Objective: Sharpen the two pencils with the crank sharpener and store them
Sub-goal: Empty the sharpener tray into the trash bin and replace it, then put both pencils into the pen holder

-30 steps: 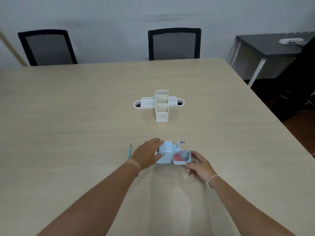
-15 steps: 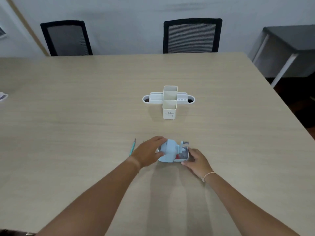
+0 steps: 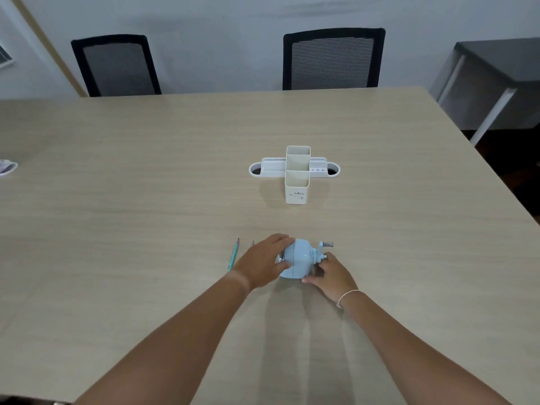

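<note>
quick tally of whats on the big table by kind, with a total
pencils: 2 (teal pencil; second pencil, only its tip shows past the left hand)
sharpener: 1
organizer: 1
pale object at the left edge, cut off: 1
total: 5

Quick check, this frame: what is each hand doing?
Left hand: gripping the blue sharpener body.
Right hand: against the sharpener's crank side; grip cannot be told.
</note>
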{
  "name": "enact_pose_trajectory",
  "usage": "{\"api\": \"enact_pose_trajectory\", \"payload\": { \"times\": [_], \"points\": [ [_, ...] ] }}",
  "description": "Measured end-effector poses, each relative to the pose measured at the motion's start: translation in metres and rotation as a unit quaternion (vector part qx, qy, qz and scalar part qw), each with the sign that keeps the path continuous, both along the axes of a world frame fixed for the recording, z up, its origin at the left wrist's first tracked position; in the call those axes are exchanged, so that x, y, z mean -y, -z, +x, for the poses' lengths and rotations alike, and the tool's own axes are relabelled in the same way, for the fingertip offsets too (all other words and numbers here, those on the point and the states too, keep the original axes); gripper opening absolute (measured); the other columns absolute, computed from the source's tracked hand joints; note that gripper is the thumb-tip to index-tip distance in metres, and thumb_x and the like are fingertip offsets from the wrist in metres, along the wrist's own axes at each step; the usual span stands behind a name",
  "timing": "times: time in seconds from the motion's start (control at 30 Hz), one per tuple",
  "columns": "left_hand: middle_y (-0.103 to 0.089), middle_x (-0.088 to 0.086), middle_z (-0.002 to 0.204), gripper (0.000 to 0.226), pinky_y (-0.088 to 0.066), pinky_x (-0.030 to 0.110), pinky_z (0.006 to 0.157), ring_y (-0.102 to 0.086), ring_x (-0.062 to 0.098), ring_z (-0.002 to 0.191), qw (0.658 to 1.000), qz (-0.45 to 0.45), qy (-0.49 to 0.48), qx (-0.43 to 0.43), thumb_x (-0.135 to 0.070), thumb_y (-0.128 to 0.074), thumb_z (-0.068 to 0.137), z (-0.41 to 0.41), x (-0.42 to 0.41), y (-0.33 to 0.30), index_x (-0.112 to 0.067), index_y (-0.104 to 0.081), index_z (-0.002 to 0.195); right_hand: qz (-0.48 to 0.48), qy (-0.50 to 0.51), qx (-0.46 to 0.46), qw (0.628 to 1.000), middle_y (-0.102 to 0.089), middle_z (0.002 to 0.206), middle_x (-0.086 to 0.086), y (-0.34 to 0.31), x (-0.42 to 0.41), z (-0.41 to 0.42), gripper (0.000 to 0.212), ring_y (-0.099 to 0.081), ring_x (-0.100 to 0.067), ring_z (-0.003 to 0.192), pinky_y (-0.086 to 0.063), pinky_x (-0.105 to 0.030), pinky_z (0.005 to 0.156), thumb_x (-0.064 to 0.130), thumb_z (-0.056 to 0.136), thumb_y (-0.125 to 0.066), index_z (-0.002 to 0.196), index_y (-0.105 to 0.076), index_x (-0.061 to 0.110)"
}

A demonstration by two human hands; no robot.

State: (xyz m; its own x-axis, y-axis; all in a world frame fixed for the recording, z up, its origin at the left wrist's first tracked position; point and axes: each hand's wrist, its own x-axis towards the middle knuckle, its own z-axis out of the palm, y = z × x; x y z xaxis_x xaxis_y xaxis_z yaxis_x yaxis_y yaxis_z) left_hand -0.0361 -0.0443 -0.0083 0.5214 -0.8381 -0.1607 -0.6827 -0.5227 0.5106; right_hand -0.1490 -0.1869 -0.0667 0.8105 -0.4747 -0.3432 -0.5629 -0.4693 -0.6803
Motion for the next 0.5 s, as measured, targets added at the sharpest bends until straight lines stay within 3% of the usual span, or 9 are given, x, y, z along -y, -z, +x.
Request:
{"api": "enact_pose_trajectory", "payload": {
  "times": [0.2,0.27,0.33,0.37,0.43,0.5],
  "points": [
    [-0.033,-0.005,0.151,0.056,-0.029,0.045,0.115,-0.032,0.013,0.139,1.000,0.010,0.005,-0.006,-0.023,-0.056,0.089,0.002,-0.003,0.001,-0.022,-0.036,0.141,0.003,0.003,-0.006,1.000,-0.050,0.110,-0.004,-0.003,-0.004,-0.001,0.043,-0.055,-0.023,0.097,-0.039,-0.029,0.077,0.031,0.073,-0.072,0.110,-0.057,0.014],
    [-0.029,-0.004,0.154,0.059,-0.026,0.039,0.118,-0.029,0.013,0.141,1.000,0.000,-0.001,-0.009,-0.024,-0.057,0.088,0.002,-0.006,0.000,-0.023,-0.034,0.142,-0.010,0.017,-0.006,1.000,-0.050,0.096,-0.002,-0.005,-0.006,-0.004,0.021,-0.053,-0.021,0.087,-0.040,-0.028,0.071,0.031,0.074,-0.071,0.086,-0.058,0.021],
    [-0.028,-0.004,0.154,0.061,-0.024,0.030,0.117,-0.029,0.012,0.142,0.999,-0.021,-0.024,-0.019,-0.025,-0.058,0.088,0.006,-0.014,-0.001,-0.024,-0.032,0.143,-0.023,0.033,-0.006,0.999,-0.043,0.076,0.001,-0.007,-0.009,-0.008,0.033,-0.047,-0.020,0.074,-0.034,-0.026,0.059,0.030,0.075,-0.068,0.059,-0.039,0.027],
    [-0.030,-0.002,0.153,0.060,-0.025,0.029,0.116,-0.030,0.013,0.141,0.999,-0.028,-0.035,-0.018,-0.025,-0.057,0.089,0.010,-0.019,0.000,-0.024,-0.033,0.143,-0.029,0.043,-0.004,0.999,-0.041,0.070,0.002,-0.008,-0.010,-0.011,0.038,-0.046,-0.021,0.070,-0.033,-0.027,0.057,0.030,0.076,-0.067,0.055,-0.036,0.024],
    [-0.037,0.002,0.148,0.055,-0.029,0.032,0.116,-0.036,0.017,0.137,0.998,-0.031,-0.059,-0.008,-0.023,-0.056,0.089,0.019,-0.031,0.003,-0.022,-0.036,0.141,-0.038,0.064,-0.009,0.997,-0.045,0.064,0.001,-0.009,-0.011,-0.015,0.031,-0.049,-0.025,0.068,-0.036,-0.030,0.058,0.030,0.077,-0.065,0.057,-0.047,0.014],
    [-0.044,0.006,0.141,0.051,-0.033,0.031,0.112,-0.043,0.021,0.131,0.995,-0.028,-0.094,-0.005,-0.020,-0.056,0.089,0.029,-0.046,0.005,-0.019,-0.041,0.138,-0.037,0.079,-0.011,0.996,-0.049,0.060,0.002,-0.012,-0.016,-0.018,0.029,-0.050,-0.024,0.066,-0.037,-0.029,0.059,0.030,0.078,-0.063,0.055,-0.053,0.016]
  ]
}}
